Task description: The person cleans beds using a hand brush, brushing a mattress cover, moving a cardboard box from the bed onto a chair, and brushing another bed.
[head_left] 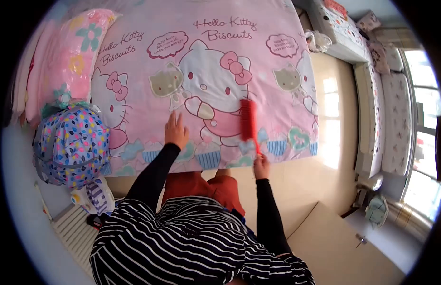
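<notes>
A pink sheet [139, 90] printed with cartoon cats and lettering covers the bed. My left hand [176, 130] rests on it near the front edge, fingers apart and holding nothing. In my right hand [261, 166] is the handle of a red bed brush [249, 119], just past the bed's front edge. The brush head points away from me, over the large printed cat, with its bristles facing left. Whether the bristles touch the sheet is hard to tell.
On the left are a pink flowered pillow [77, 57] and a patterned round bag [72, 145]. A white bag [318, 42] lies at the bed's far right corner. Cushioned seating [396, 123] lines the windows, and a door [339, 247] stands at lower right.
</notes>
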Action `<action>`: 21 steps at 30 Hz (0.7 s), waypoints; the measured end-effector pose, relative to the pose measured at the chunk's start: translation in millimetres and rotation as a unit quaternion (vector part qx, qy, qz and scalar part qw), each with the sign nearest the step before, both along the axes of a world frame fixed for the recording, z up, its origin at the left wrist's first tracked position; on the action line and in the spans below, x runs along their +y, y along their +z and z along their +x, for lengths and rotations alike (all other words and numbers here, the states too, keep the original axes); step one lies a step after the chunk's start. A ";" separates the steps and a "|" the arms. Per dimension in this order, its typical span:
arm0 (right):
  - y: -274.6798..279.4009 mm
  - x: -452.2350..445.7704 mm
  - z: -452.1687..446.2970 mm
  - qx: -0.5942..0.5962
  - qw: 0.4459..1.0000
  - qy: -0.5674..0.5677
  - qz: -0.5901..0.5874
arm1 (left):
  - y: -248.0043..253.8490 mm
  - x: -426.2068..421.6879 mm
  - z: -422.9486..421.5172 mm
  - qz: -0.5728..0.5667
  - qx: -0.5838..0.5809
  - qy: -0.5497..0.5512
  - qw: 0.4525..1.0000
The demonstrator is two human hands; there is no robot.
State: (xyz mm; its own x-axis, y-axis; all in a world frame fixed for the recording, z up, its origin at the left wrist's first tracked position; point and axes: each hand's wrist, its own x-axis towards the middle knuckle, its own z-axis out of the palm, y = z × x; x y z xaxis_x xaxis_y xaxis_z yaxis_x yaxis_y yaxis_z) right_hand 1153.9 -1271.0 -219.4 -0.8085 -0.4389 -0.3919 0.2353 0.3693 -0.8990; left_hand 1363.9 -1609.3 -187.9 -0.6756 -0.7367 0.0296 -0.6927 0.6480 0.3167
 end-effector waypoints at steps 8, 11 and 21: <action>11.2 238.1 10.0 0.049 0.758 -0.520 0.390 | 33.5 114.6 93.7 0.129 -0.094 -0.157 0.975; 11.8 207.1 21.6 0.119 0.674 -0.491 0.540 | 69.6 119.3 49.6 0.216 -0.048 -0.157 0.963; 144.1 -43.8 155.1 0.201 0.975 -0.072 -0.063 | 89.8 199.9 -38.2 0.668 0.199 -0.087 0.712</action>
State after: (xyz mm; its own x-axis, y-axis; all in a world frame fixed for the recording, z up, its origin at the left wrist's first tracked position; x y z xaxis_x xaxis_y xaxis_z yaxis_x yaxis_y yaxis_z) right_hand 1308.9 -1314.8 -75.3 -0.9424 -0.3339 0.0187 -0.1037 0.2386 -0.9656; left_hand 1325.7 -1409.4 -98.0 -0.8937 -0.1930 -0.4051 -0.3229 -0.3503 0.8792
